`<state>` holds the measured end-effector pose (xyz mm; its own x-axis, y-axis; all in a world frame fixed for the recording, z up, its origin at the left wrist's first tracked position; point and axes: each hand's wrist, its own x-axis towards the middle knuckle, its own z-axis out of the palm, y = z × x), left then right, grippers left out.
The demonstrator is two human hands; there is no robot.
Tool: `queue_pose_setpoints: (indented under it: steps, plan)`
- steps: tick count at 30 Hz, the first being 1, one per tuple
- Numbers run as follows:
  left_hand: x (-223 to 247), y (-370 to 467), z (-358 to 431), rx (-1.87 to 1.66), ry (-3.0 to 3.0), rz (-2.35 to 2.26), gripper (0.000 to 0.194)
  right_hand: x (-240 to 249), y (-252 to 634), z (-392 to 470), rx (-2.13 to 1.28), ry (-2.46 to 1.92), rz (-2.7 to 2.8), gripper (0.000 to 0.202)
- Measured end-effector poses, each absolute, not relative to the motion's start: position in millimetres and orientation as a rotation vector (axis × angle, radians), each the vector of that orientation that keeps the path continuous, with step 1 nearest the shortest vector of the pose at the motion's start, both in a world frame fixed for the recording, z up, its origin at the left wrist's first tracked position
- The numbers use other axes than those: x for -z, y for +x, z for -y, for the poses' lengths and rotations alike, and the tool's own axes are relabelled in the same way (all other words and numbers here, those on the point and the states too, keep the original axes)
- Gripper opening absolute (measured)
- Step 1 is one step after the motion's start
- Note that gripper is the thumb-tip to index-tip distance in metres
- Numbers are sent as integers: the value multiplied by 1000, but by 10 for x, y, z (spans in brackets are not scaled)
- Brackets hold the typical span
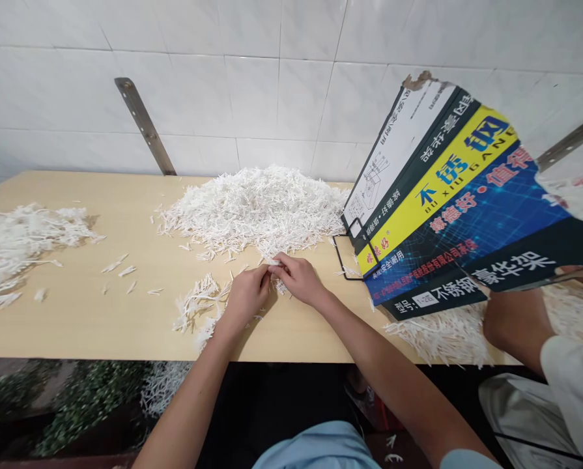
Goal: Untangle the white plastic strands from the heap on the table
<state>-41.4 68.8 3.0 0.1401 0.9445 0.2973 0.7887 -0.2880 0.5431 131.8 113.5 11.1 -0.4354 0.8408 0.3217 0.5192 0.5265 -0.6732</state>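
I see both forearms reach forward over the table, and the wrists bring the two hands close together near its middle. The left hand and the right hand have their fingers bent, and the fingertips pinch a small white piece between them. The big white heap lies just beyond the hands; a smaller white cluster lies beside the left one.
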Motion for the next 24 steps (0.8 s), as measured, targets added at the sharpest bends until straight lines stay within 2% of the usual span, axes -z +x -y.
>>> queue_pose_setpoints:
  steps: [4,9,14,18,24]
  plan:
    - [-39,-400,-691,-886,2142,-1649,26,-98,1317,-1145,-719,-1138,1964,37]
    - [-39,-387,-697,-882,2141,-1610,26,-20,1328,-1133,-795,-1150,1788,40]
    - [-40,-423,-650,-849,2115,-1695,25,6,1480,-1319,-732,-1279,1315,38]
    - [-49,-431,-642,-874,2072,-1764,27,-61,1477,-1314,-530,-1231,1613,27]
    - [-43,-425,-661,-886,2078,-1791,27,-149,1349,-1090,-377,-989,2015,47]
